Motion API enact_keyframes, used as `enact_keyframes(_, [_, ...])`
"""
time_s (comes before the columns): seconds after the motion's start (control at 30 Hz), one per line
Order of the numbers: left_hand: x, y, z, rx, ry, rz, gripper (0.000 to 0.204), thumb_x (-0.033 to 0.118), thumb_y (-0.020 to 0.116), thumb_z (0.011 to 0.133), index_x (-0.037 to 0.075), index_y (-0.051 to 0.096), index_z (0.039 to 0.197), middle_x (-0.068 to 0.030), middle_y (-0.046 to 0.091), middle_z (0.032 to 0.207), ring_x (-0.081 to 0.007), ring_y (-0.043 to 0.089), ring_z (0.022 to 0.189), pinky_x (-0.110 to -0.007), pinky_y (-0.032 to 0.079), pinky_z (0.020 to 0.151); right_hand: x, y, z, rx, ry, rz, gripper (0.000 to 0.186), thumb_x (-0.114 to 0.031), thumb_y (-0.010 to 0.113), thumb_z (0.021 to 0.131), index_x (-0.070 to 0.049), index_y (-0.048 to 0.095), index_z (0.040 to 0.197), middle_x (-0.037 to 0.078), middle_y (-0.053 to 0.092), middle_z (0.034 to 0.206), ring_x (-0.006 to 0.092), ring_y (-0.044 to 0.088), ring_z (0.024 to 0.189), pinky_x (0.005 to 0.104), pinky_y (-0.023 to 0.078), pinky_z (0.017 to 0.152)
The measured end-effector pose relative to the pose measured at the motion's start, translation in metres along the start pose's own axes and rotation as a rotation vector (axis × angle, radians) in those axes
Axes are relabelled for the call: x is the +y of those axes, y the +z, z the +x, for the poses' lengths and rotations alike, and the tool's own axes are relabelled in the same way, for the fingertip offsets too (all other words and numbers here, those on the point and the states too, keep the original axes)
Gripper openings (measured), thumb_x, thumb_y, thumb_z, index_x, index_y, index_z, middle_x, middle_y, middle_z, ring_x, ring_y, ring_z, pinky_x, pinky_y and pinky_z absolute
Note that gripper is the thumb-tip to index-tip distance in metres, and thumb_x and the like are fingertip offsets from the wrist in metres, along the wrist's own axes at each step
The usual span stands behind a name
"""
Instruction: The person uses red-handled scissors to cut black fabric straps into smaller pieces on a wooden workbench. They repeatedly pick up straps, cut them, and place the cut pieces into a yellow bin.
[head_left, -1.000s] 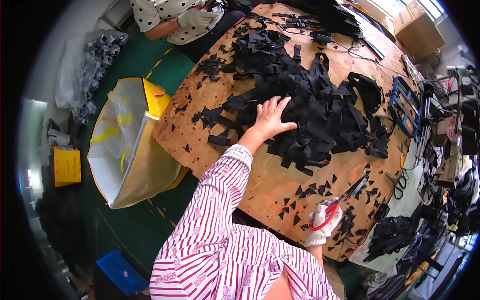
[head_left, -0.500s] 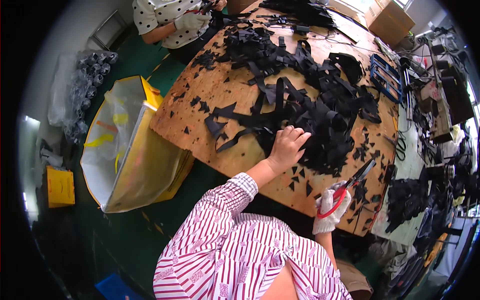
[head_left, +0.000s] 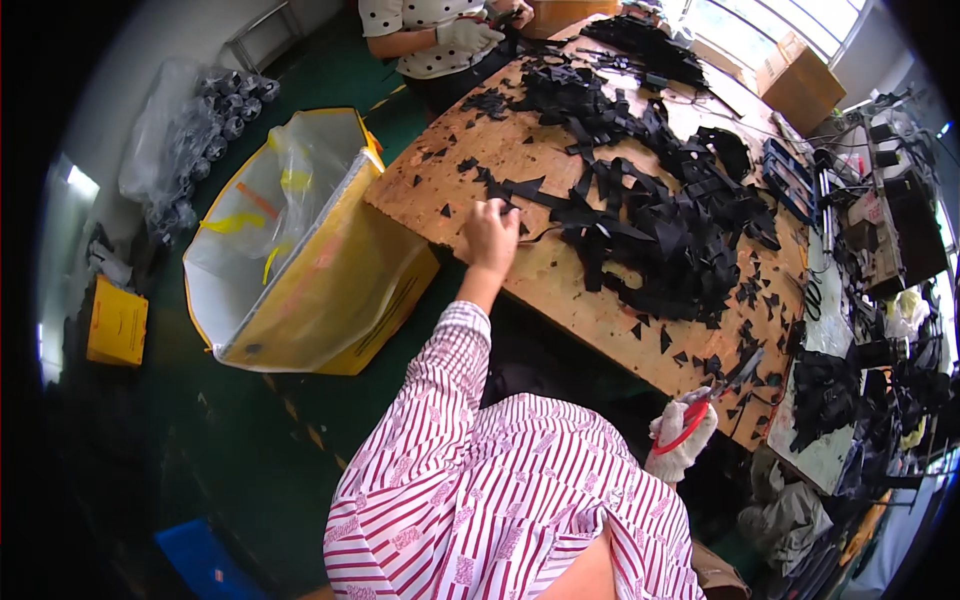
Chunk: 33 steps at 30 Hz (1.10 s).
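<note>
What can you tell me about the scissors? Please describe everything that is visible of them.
The scissors have red, smooth-looking handles and dark grey blades that look like metal. The person's right hand, in a whitish knitted-looking glove, holds them by the handles and hides part of these. The blades point forward and to the right, above the near right part of the wooden table, among small black scraps. Whether they touch anything there, or stand slightly open, is not clear.

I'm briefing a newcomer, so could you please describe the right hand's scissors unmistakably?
Find the wooden table; by its near right corner is the person's gloved right hand. It holds the scissors, set apart from the black scraps nearby by red handles.
</note>
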<state>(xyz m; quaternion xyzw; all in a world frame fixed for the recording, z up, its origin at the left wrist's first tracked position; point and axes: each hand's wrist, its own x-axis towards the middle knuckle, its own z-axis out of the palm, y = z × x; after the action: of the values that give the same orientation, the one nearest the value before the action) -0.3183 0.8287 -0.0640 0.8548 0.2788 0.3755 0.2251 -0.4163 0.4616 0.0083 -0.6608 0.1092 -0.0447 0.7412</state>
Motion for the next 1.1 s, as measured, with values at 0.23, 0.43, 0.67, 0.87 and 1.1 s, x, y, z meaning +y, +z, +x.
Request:
enact_keyframes(0.23, [-0.022, 0.012, 0.021, -0.343, -0.146, 0.293, 0.038, 0.024, 0.07, 0.075, 0.008, 0.051, 0.105, -0.0169, 0.055, 0.104, -0.0354, 0.055, 0.098, -0.046, 0.046, 0.08, 0.009, -0.005, 0.0, -0.023, -0.019, 0.004, 0.039, 0.004, 0.062, 0.075, -0.008, 0.04, 0.105, 0.003, 0.049, 0.076, 0.0093, 0.05, 0.05, 0.0208, 0.044, 0.042])
enact_keyframes(0.43, [-0.062, 0.018, 0.024, -0.178, -0.601, -0.998, 0.015, 0.0, 0.059, 0.083, 0.0, 0.055, 0.098, -0.0062, 0.06, 0.078, -0.0162, 0.061, 0.058, -0.027, 0.049, 0.055, 0.018, -0.007, 0.003, -0.015, 0.006, -0.053, 0.031, -0.004, 0.059, 0.079, -0.006, 0.04, 0.103, 0.003, 0.049, 0.073, 0.0099, 0.049, 0.043, 0.0212, 0.04, 0.037])
enact_keyframes(0.67, [-0.067, -0.008, 0.029, -0.517, -0.732, -1.767, 0.013, 0.015, 0.063, 0.086, 0.004, 0.06, 0.093, -0.0079, 0.065, 0.089, -0.0164, 0.06, 0.077, -0.028, 0.048, 0.064, 0.034, -0.026, 0.003, -0.057, -0.171, -0.065, 0.039, 0.002, 0.064, 0.077, -0.006, 0.04, 0.106, 0.001, 0.048, 0.073, 0.0082, 0.048, 0.049, 0.0204, 0.043, 0.041])
enact_keyframes(0.87, [-0.039, -0.022, 0.028, -0.728, -0.784, -1.939, 0.025, 0.013, 0.054, 0.091, 0.007, 0.056, 0.115, -0.0069, 0.064, 0.104, -0.0158, 0.058, 0.076, -0.034, 0.042, 0.06, 0.035, -0.03, -0.017, -0.174, -0.284, -0.119, 0.043, -0.014, 0.072, 0.077, -0.006, 0.042, 0.105, 0.005, 0.053, 0.083, 0.0096, 0.053, 0.068, 0.0267, 0.047, 0.06])
enact_keyframes(1.1, [0.087, -0.055, -0.001, -0.584, -0.336, -1.4, 0.014, 0.016, 0.053, 0.092, 0.005, 0.058, 0.098, -0.0101, 0.064, 0.091, -0.0174, 0.061, 0.074, -0.027, 0.048, 0.067, 0.034, -0.031, -0.013, -0.213, -0.272, -0.156, 0.043, -0.019, 0.075, 0.074, -0.006, 0.045, 0.101, 0.004, 0.052, 0.076, 0.0121, 0.052, 0.065, 0.0299, 0.046, 0.06])
